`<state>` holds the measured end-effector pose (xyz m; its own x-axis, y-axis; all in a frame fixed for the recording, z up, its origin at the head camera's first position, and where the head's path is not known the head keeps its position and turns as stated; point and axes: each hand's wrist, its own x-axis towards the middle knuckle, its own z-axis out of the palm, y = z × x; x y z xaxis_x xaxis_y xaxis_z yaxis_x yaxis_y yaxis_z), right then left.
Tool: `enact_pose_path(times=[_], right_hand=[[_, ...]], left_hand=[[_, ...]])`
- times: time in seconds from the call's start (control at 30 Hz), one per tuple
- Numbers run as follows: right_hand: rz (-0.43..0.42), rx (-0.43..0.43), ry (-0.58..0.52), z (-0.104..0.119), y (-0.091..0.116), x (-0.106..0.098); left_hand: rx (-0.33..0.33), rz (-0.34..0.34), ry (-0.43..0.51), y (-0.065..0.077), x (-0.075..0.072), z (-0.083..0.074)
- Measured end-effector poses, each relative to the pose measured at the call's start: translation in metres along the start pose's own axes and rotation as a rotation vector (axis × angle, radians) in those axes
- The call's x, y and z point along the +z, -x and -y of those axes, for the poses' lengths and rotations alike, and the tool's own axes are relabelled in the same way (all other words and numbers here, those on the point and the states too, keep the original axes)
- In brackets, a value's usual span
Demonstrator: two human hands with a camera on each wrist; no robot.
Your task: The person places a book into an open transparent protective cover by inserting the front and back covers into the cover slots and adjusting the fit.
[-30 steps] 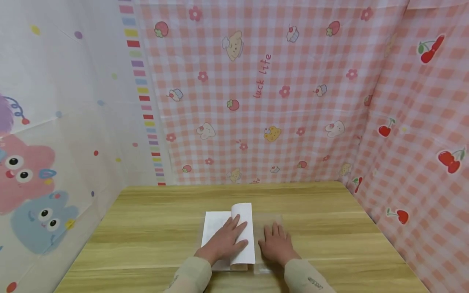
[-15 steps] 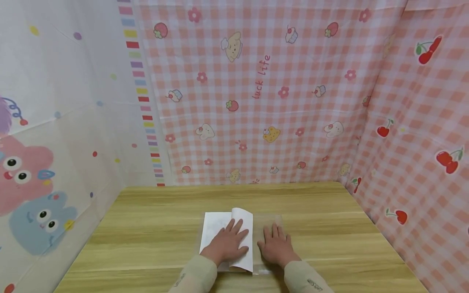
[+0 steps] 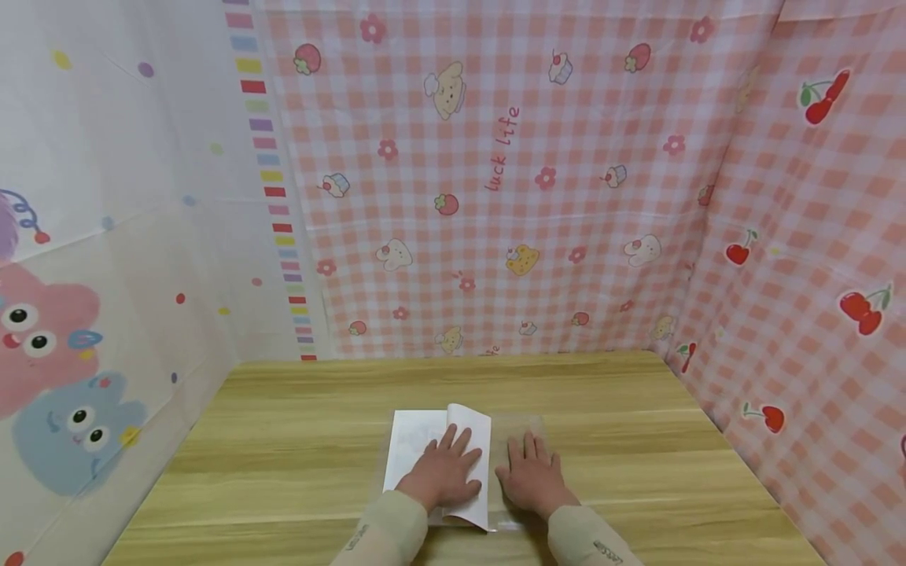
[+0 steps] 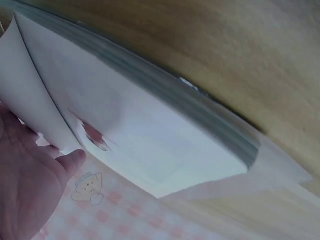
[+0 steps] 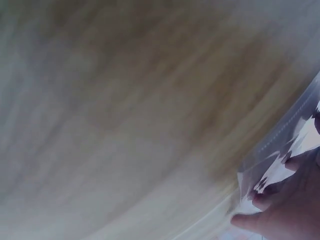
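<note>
White-paged booklet with clear plastic cover, two hands attending

Left hand (image 3: 446,475): lying palm-down at lower centre of the frame, fingers spread, gripping nothing, resting on a folded white leaf (image 3: 476,431). Right hand (image 3: 532,475): lying flat just right of it, fingers extended and slightly parted, holding nothing, resting on the clear plastic cover (image 3: 504,431).

Booklet (image 3: 409,432): lying at lower centre, partly beneath the left hand, the nearer of the two; the right hand is resting just beyond its right edge. The leaf's long side is running up and down the frame, between the hands, its lower right corner lifting slightly. The cover is showing past the booklet on both sides, chiefly the right.

Table (image 3: 283,440): wood-grained, carrying all the above. Pink checked cloth (image 3: 488,220): hanging behind. White cartoon-printed cloth (image 3: 177,251): hanging at left of the frame.
</note>
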<state>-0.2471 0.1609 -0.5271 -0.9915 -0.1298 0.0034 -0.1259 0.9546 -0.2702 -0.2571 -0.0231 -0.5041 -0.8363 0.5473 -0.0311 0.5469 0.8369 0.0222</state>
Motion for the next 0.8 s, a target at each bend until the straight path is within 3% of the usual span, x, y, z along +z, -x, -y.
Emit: enact_pose_path(times=[0.2,0.37,0.57,0.67,0.8], right_hand=[[-0.048,-0.136,0.03,0.002,0.0,0.005],[0.042,-0.235,-0.009,0.001,-0.003,0.007],[0.088,-0.233,0.01,0.002,-0.003,0.004],[0.095,-0.228,0.003,0.003,-0.004,0.002],[0.079,-0.225,-0.01,0.005,-0.005,0.001]], left_hand=[[-0.011,-0.023,-0.021,0.0,0.0,-0.006],[-0.019,-0.039,0.011,-0.004,0.008,-0.008],[0.012,-0.048,0.136,-0.013,0.025,0.01],[0.022,-0.042,0.159,-0.011,0.024,0.015],[0.016,0.0,0.162,-0.003,0.013,0.014]])
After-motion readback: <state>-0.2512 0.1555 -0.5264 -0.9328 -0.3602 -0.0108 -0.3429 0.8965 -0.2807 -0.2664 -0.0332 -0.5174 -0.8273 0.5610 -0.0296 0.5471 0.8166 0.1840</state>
